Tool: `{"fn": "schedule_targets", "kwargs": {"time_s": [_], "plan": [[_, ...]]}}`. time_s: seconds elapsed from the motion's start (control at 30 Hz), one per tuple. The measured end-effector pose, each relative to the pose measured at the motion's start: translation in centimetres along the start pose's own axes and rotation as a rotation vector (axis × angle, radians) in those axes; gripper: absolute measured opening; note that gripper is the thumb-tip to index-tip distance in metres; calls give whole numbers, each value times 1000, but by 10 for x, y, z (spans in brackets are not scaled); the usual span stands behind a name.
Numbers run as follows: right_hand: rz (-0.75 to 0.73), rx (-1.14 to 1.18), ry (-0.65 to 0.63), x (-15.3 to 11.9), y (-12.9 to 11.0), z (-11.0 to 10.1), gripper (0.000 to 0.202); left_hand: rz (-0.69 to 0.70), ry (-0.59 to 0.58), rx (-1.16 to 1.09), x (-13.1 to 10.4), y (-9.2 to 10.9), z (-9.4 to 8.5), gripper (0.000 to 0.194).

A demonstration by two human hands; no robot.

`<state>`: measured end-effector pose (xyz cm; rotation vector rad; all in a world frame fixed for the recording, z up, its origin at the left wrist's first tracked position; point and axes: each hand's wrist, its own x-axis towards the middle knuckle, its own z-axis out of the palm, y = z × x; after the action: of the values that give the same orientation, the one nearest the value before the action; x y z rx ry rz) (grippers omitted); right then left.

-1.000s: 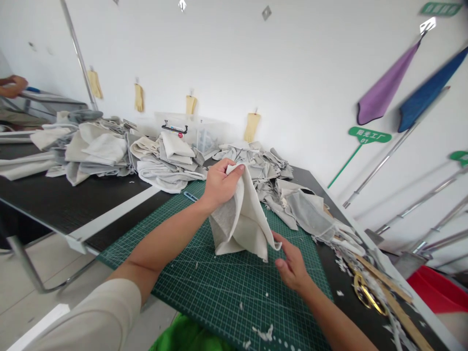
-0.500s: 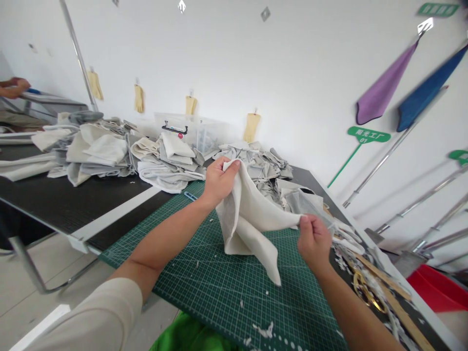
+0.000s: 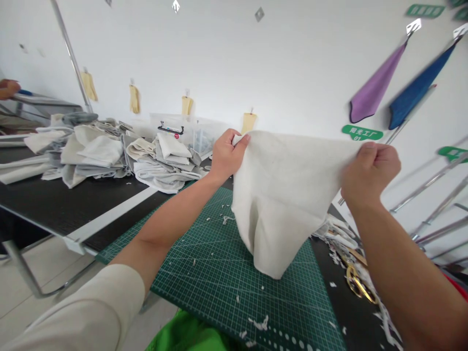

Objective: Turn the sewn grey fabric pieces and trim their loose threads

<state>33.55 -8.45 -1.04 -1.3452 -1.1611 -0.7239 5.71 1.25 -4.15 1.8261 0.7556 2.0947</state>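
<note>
A piece of off-white cloth (image 3: 285,190) hangs stretched between my two hands above the green cutting mat (image 3: 204,243). My left hand (image 3: 229,152) is closed on its upper left corner, thumb on top. At the upper right corner my right hand (image 3: 371,170) grips it in a fist. The top edge is pulled nearly straight, while the lower part folds and tapers down close to the mat. Small white scraps (image 3: 260,322) lie on the mat. Part of the table behind is hidden by the cloth.
Piles of grey and white cloth (image 3: 95,151) cover the black table's left side. A clear plastic box (image 3: 204,129) stands by the wall. Gold-handled scissors (image 3: 360,285) lie at the right among scraps. Another person's hand (image 3: 9,88) shows at far left.
My hands have moved apart, the right one up and to the right. The cloth, bunched and drooping before, is now lifted and spread between them.
</note>
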Motion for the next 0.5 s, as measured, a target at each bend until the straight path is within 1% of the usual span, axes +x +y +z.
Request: {"fn": "schedule_targets", "kwargs": {"time_s": [0.07,0.1,0.17,0.23,0.37,0.43,0.47,0.5], "plan": [[-18,-89,166,12,-7,-6,37,44,3,6,4,9,-1,21],[-41,-127,207,17,-10,-10,37,57,-6,3,6,14,-1,22],[-107,-178,200,27,-16,-17,42,73,-27,-8,8,20,-2,23],[-159,-205,201,36,-20,-23,51,91,-49,-9,11,24,-3,24],[-298,-189,232,43,-20,-33,66,131,-63,-4,16,28,-4,24],[-406,-146,181,40,-17,-36,76,134,-38,-13,18,29,-4,25],[-455,-126,130,38,-15,-38,81,128,-22,-20,19,30,-4,26],[-486,-113,65,35,-14,-40,82,120,-9,-28,20,30,-4,27]]}}
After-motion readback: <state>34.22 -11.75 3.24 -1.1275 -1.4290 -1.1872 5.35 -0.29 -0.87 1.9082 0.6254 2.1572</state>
